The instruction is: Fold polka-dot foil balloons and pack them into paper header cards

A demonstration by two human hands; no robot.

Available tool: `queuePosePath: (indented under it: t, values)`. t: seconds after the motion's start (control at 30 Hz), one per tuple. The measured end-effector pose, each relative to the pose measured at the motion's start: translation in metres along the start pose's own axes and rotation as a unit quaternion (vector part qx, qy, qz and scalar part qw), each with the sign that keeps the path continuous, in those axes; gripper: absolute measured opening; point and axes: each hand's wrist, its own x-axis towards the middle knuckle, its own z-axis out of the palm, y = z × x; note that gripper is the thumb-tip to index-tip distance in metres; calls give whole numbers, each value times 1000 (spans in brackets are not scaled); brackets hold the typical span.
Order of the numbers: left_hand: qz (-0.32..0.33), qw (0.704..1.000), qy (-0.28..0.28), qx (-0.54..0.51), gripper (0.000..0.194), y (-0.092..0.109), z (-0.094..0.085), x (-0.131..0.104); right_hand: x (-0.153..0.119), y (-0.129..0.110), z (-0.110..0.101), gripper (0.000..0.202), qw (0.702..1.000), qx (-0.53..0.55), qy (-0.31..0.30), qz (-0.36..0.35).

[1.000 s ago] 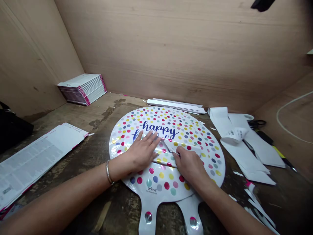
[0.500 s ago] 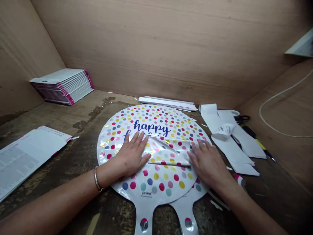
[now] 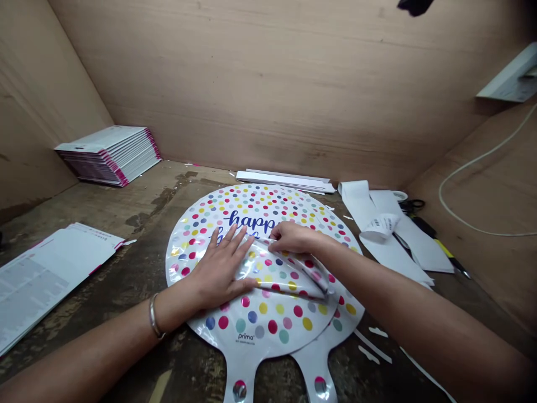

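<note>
Two round white foil balloons with coloured dots overlap flat on the table; the upper balloon carries blue "happy" lettering and a "prima" mark, and the tail of the lower balloon shows at its right. My left hand lies on the upper balloon with fingers spread. Across the middle rests a folded dotted foil piece, its left end beside my left fingers. My right hand pinches the upper edge of that folded piece near the lettering, fingers curled. A metal bangle circles my left wrist.
A stack of white-and-pink packets stands at the back left, with flat printed cards nearer. White strips lie behind the balloons. At right are paper labels, black scissors, a yellow-black cutter and paper scraps.
My right hand has moved left from the folded piece's right end to its upper edge and now pinches it. The piece's right side has shifted and slants downward. My left hand stays spread.
</note>
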Motion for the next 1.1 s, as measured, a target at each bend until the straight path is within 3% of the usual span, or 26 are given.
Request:
queuePosePath:
  t: [0.07,0.13,0.2,0.27,0.37,0.43,0.47,0.57,0.73,0.8,0.93,1.1]
  values:
    - [55,996,67,-9,74,6,-6,-4,-12,6,10,16,998,57,10,16]
    - [92,990,101,-31,44,12,-8,-7,-29,9,24,22,994,102,28,30]
    - [94,989,89,-67,25,15,-6,-11,-48,11,35,28,990,126,37,46]
    - [81,989,56,-108,24,16,-1,-16,-70,15,42,30,991,113,71,30]
    - [73,985,37,-153,27,15,3,-23,-100,22,48,60,983,-12,119,-143]
    - [86,979,38,-178,29,14,4,-28,-112,26,52,72,956,-103,88,-261]
    - [88,977,38,-189,30,13,4,-30,-115,27,54,70,948,-128,62,-284]
    - [80,973,29,-214,34,12,5,-36,-117,31,59,61,948,-152,23,-280]
    - [59,972,27,-224,35,9,5,-44,-118,34,61,86,952,-140,17,-273]
    - [56,971,28,-230,34,10,4,-45,-119,33,65,86,952,-133,36,-274]
    - [32,968,32,-246,34,11,1,-44,-120,30,81,61,950,-106,127,-267]
    - [38,966,18,-256,32,9,2,-45,-119,32,98,49,942,-86,189,-262]
